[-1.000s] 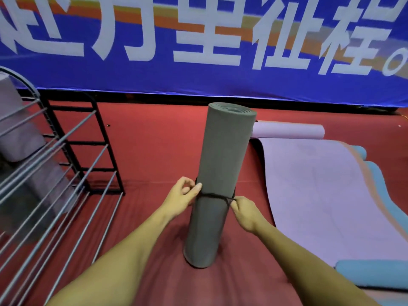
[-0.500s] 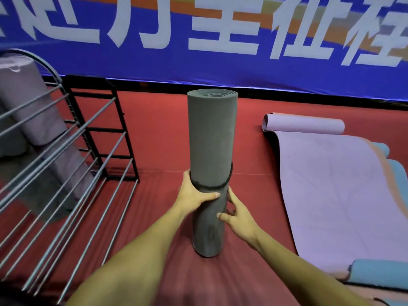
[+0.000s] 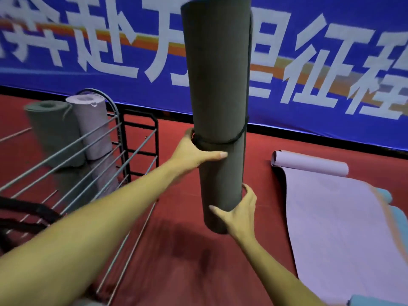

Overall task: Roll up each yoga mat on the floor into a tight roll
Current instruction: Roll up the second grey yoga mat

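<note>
A tightly rolled dark grey yoga mat (image 3: 218, 80) stands upright in the air, lifted off the red floor, with a black cord tied round its middle. My left hand (image 3: 194, 151) grips it at the cord from the left side. My right hand (image 3: 238, 208) grips its lower end from the right and below. A purple mat (image 3: 335, 217) lies flat on the floor at the right, its far end curled into a small roll. Blue mat edges (image 3: 384, 195) peek out beside the purple one.
A metal wire rack (image 3: 92, 155) stands at the left, holding a rolled grey mat (image 3: 53, 129) and a rolled purple-grey mat (image 3: 92, 124). A blue banner (image 3: 88, 51) with white characters lines the back wall. Red floor (image 3: 181, 261) spreads below my arms.
The grey roll was standing on the floor while I handled its cord; both hands then gripped it and lifted it up. My view has swung left toward the rack.
</note>
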